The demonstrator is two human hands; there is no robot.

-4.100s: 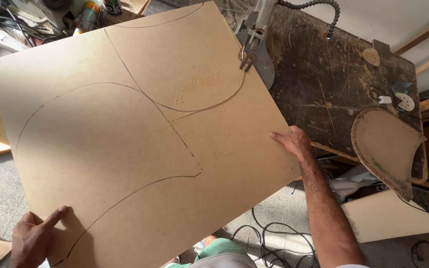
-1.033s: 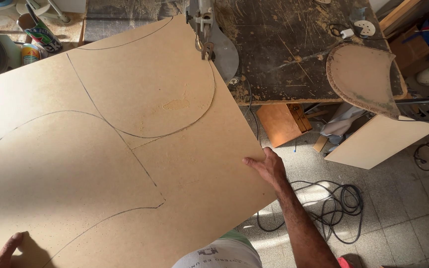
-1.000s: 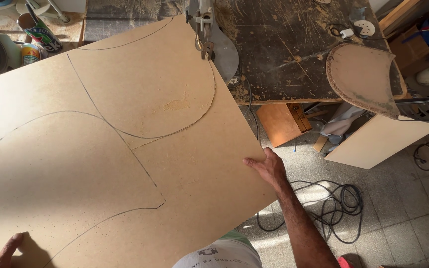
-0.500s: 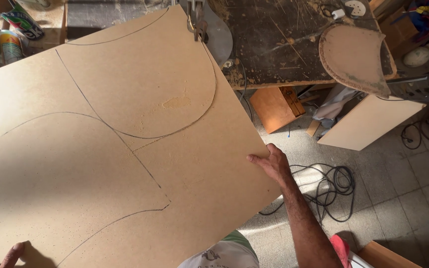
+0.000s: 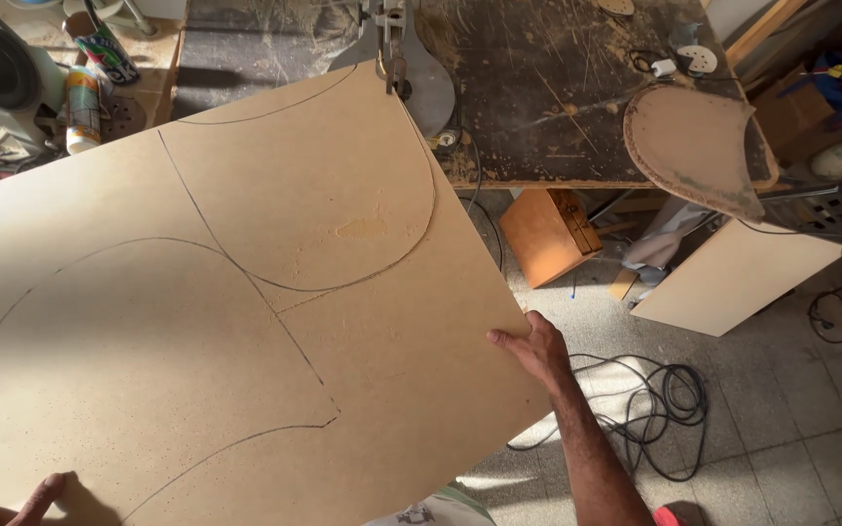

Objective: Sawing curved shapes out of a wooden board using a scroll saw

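A large tan fibreboard sheet (image 5: 226,302) with curved pencil outlines fills the left and middle of the head view. Its far corner meets the blade of a small scroll saw (image 5: 394,58) on a dusty dark workbench (image 5: 557,107). A curved cut runs from that corner along one drawn line. My right hand (image 5: 530,346) grips the sheet's right edge, thumb on top. My left hand (image 5: 23,499) holds the near left corner, mostly out of view at the bottom edge.
A cut curved board piece (image 5: 694,146) rests on the bench's right end. Below it lie a pale rectangular panel (image 5: 733,278), an orange-brown box (image 5: 548,234) and coiled black cable (image 5: 655,399) on the tiled floor. Tubes and tools (image 5: 80,88) crowd the far left.
The view has shifted so the sheet sits lower and further right in frame. The sheet has turned slightly at the saw blade. Both hands keep their hold.
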